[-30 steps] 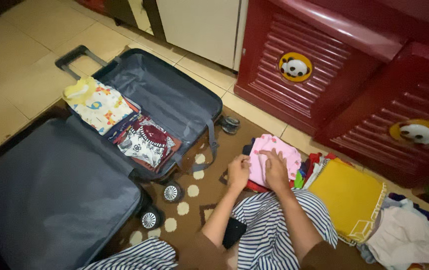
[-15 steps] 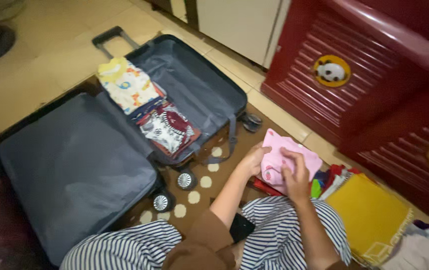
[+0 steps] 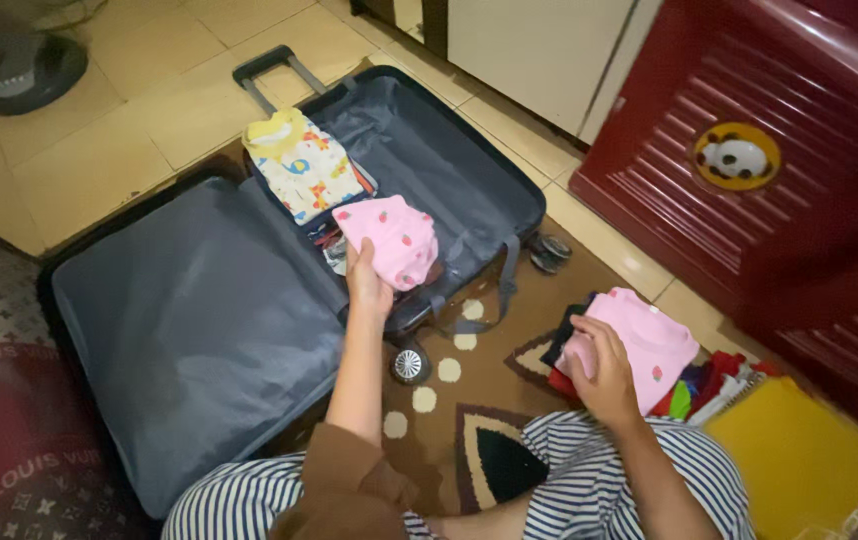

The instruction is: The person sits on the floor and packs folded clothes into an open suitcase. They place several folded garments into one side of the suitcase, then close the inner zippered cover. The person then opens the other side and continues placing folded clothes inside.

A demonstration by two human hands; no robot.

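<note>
Suitcase: lies open flat on the floor, both dark grey halves [image 3: 199, 330] up; the near half is bare lining with free room across it, the far half is filled only along its left side.
Left hand: the left hand [image 3: 367, 285] is closed on the lower edge of a folded pink garment with small red spots [image 3: 389, 238], holding it just above the far half, over the clothes already packed.
Right hand: the right hand [image 3: 604, 370] rests, fingers curled, on a second folded pink top [image 3: 639, 340] that sits on the clothes pile [image 3: 694, 385] by the person's knee – whether it grips or only presses, I cannot tell.
Edges: telescopic handle [image 3: 274, 70] sticks out towards the tiles; wheels [image 3: 409, 365] touch the rug.
Hidden: the printed pieces under the pink garment are mostly covered; only the yellow-and-white printed bundle [image 3: 304, 165] shows whole. The yellow folded cloth [image 3: 799, 460] is cut off at the frame's corner.
Floor and room: brown rug with cream dots [image 3: 449, 375] over beige tiles [image 3: 99, 160]; dark red plastic drawers [image 3: 769, 170] stand close on the right.
</note>
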